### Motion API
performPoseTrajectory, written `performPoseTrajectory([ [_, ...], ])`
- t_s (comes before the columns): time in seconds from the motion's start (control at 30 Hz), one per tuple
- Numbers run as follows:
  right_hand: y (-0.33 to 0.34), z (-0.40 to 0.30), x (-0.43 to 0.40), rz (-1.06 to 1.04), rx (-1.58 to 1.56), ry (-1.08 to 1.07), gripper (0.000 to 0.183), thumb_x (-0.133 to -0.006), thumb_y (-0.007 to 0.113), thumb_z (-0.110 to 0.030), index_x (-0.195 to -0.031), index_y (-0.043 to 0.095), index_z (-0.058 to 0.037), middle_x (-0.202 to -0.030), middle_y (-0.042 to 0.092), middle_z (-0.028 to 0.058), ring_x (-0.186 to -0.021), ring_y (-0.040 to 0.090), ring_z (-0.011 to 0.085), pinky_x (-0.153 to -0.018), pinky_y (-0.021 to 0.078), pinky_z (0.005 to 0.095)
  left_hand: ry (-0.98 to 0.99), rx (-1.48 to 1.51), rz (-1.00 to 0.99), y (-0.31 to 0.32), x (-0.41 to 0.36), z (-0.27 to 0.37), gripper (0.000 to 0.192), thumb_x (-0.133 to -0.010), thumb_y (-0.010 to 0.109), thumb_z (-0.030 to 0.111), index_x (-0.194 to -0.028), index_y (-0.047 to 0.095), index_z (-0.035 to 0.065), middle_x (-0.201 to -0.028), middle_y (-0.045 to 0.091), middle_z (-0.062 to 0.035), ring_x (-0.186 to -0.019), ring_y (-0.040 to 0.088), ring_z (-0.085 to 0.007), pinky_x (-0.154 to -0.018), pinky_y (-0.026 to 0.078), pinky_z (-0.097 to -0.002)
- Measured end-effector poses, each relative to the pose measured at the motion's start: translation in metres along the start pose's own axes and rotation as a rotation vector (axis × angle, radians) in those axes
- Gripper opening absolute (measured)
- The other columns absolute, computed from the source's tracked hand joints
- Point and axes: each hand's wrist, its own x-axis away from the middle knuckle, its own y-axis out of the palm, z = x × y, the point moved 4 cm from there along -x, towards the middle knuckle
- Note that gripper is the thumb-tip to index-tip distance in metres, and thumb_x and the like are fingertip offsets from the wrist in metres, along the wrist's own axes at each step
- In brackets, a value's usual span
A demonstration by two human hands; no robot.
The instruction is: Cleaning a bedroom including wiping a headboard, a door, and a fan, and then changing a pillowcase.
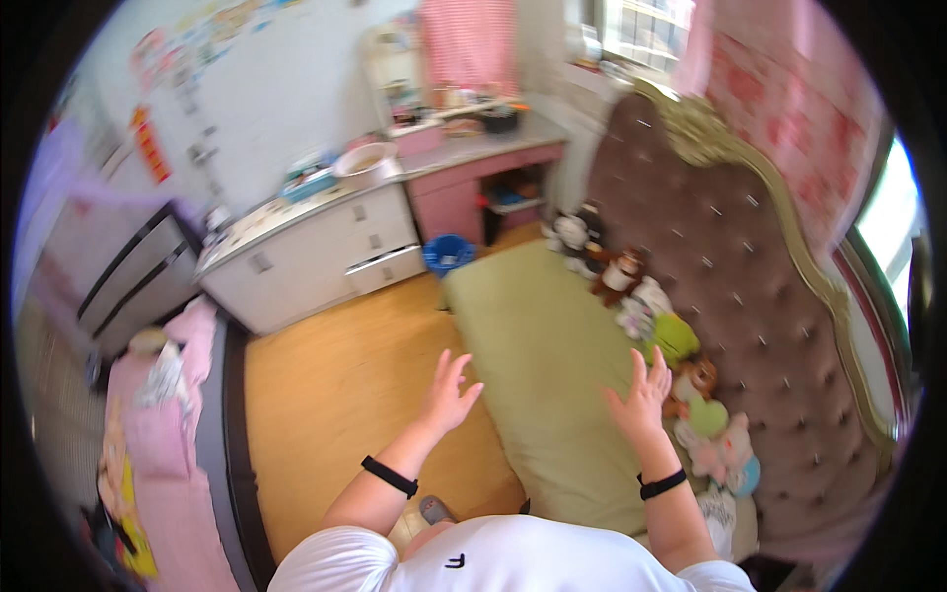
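Both of my hands are raised in front of me, fingers spread and nothing held. Over the wooden floor (333, 392), at the near side of a low bed surface with a green cover (533, 348), is my left hand (448, 392). My right hand (642, 392) is above the green cover, nearest to a row of plush toys. Among these are a bright green plush toy (672, 339), a brown and white one (620, 274) and a pink one (721, 451). They lean along a tufted brown headboard (710, 259) with a gold frame. A black band circles each forearm.
On the left stands a bed with pink bedding (174, 503) and a dark side rail (240, 444). A white cabinet (311, 270) has one drawer pulled out slightly. Beside it are a blue bin (448, 253) and a pink dressing table (447, 211). My slippered foot (436, 510) is on the floor.
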Motion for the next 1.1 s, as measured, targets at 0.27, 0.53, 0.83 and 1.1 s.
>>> performPoseTrajectory([
  [0.27,0.086,-0.296,-0.034,-0.15,-0.203,-0.462,0.082,-0.071,0.075,-0.022,-0.14,0.032,-0.01,-0.146,0.017,0.0269,-0.135,0.021,0.0426,-0.111,0.0147,0.056,-0.143,-0.131,0.449,-0.256,0.096,-0.15,0.049,-0.085,0.066,0.026,-0.129,0.049,0.0122,-0.144,0.032,-0.0253,-0.101,0.061,-0.0295,-0.085,0.051,-0.0377],
  [0.53,0.139,-0.54,-0.02,-0.279,-0.372,-0.896,0.077,-0.071,0.075,-0.02,-0.137,0.037,-0.0123,-0.142,0.025,0.0247,-0.131,0.027,0.0424,-0.11,0.0182,0.056,-0.435,-0.065,0.814,-0.391,0.22,-0.229,0.043,-0.085,0.066,0.022,-0.124,0.052,0.01,-0.137,0.045,-0.021,-0.103,0.062,-0.0279,-0.085,0.051,-0.0368],
  [0.83,0.234,-0.671,-0.044,-0.499,-0.616,-1.058,0.064,-0.078,0.07,-0.02,-0.132,0.04,-0.005,-0.125,0.05,0.0212,-0.115,0.049,0.0381,-0.096,0.0422,0.0442,-0.621,-0.174,0.976,-0.468,0.266,-0.276,0.038,-0.085,0.064,0.019,-0.12,0.057,0.0045,-0.118,0.061,-0.0182,-0.108,0.059,-0.0308,-0.089,0.047,-0.0361],
  [1.1,0.275,-0.801,-0.115,-0.644,-0.625,-1.131,0.061,-0.079,0.069,-0.021,-0.131,0.041,-0.008,-0.127,0.048,0.0208,-0.114,0.05,0.0384,-0.094,0.0443,0.0443,-0.771,-0.281,1.147,-0.542,0.246,-0.341,0.034,-0.084,0.065,0.018,-0.114,0.06,0.0028,-0.114,0.063,-0.0148,-0.108,0.059,-0.0296,-0.094,0.044,-0.037],
])
